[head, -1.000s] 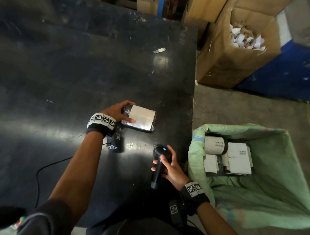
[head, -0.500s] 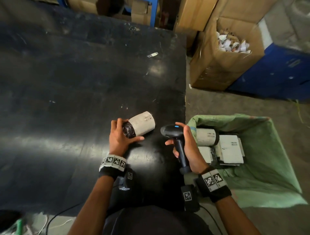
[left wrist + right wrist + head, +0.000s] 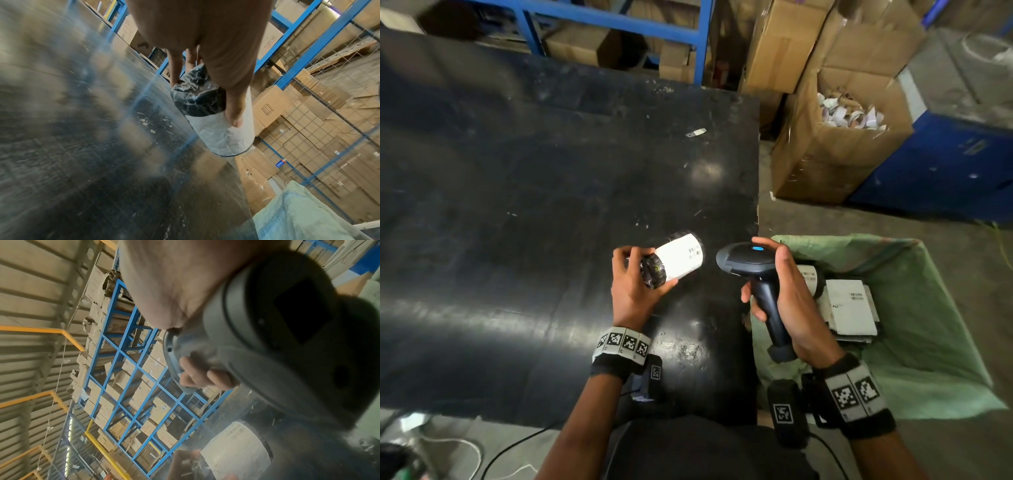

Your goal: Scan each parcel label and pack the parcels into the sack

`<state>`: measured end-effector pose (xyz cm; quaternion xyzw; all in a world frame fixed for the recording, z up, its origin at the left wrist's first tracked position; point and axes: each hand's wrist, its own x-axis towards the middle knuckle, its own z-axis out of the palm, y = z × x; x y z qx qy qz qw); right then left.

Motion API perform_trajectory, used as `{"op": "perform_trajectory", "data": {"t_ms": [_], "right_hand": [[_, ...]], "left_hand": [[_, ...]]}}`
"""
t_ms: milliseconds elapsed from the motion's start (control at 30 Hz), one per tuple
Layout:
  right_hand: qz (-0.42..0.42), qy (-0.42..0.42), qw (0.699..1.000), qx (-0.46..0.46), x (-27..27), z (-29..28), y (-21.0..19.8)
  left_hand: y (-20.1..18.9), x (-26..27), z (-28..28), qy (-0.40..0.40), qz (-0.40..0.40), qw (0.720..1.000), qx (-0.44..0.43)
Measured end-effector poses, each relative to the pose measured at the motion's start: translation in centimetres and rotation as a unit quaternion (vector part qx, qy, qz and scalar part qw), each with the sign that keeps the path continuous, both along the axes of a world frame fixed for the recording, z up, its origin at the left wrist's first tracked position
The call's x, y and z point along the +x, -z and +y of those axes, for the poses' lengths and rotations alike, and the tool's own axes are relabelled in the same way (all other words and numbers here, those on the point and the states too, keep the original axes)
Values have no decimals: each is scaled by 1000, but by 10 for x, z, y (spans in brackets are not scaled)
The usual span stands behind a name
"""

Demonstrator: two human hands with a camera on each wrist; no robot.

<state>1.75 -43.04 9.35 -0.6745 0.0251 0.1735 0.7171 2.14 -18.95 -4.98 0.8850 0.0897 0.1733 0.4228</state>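
Note:
A cylindrical parcel (image 3: 677, 260) in black wrap with a white label is held just above the black table (image 3: 517, 205), label turned up. My left hand (image 3: 635, 282) grips its near black end (image 3: 197, 99), thumb on the label. My right hand (image 3: 787, 291) grips the handle of a black barcode scanner (image 3: 748, 262), whose head points left at the parcel label (image 3: 236, 446). The green sack (image 3: 928, 308) stands open to the right of the table, with several labelled parcels (image 3: 849, 308) lying inside.
An open cardboard box (image 3: 835, 144) of paper scraps stands beyond the sack, next to a blue bin (image 3: 945, 164). Blue shelving (image 3: 619, 20) with cartons runs behind the table. A small scrap (image 3: 695, 132) lies on the table. Cables (image 3: 517, 448) trail on the floor near me.
My left hand has lifted the parcel off the table and turned it label up. My right hand has raised the scanner upright and brought its head next to the parcel.

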Motion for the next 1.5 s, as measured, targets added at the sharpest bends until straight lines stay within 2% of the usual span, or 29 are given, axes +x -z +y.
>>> {"op": "perform_trajectory", "data": {"t_ms": [133,267,500,567,733,867,967,1067,1167,1233,1300,1367,1500], "right_hand": [[1,-2,1000,6,-3,0,1],[40,-8,998,-48,-2,2,22],[219,-80,958,-168,8,24,92],[226,-73,959,-156,13,33,113],[199,11,978,-68,25,60,158],[218,6,967,-128,24,67,182],[171,-5,964,-201,29,62,181],[66,-27,955,-289,30,40,162],[-44,-103,968,-224,21,11,119],[-122,-174,948,-238,17,-6,91],[-187,-208,920,-276,15,-20,76],[-212,-215,906,-297,13,-31,68],[-231,-184,908,-299,8,-56,62]], "left_hand": [[-4,-6,-4,-1,2,1000,-6],[-3,-16,-2,-10,9,1000,-5],[-3,-43,19,-50,40,998,9],[-5,-51,25,-61,43,997,8],[-11,-64,35,-80,49,996,-1],[-17,-65,40,-75,47,996,-12],[-25,-61,40,-63,47,996,-29],[-30,-55,41,-21,60,996,-67],[-36,-46,36,40,83,990,-106],[-43,-39,26,79,93,984,-131],[-49,-32,13,124,101,975,-154],[-54,-26,-1,165,107,965,-172],[-62,-15,-30,228,116,944,-209]]}}
